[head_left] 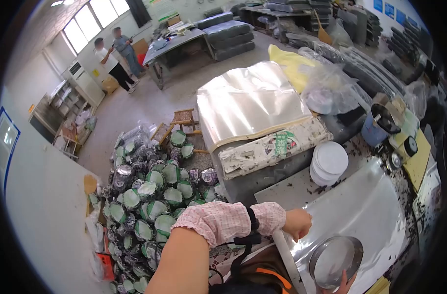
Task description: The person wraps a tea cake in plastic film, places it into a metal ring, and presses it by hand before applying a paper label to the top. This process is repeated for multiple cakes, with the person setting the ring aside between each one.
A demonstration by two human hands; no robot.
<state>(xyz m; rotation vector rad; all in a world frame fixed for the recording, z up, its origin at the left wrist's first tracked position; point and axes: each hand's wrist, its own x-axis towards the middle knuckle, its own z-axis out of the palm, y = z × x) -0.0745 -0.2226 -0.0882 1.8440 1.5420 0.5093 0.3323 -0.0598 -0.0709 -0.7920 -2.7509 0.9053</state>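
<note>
My right hand (345,285), mostly cut off by the bottom edge, grips the near rim of a round metal sieve (333,262). The sieve is over a shiny metal sheet (370,206) on the worktop. Up and to the left of it, my left hand (297,224) is closed above the sheet's left side. Whether anything is inside its fingers is hidden. A pink checked sleeve cover and a black band are on the left arm. White round tubs (329,164), stacked with lids, stand beyond the hands, with dark flakes scattered around them.
Round packages with green and white labels (155,201) are piled on the floor at left. A foil-covered block (253,103) stands ahead. At right are a blue bucket (375,128) and a round metal tin (394,160). Two people (116,56) stand far back.
</note>
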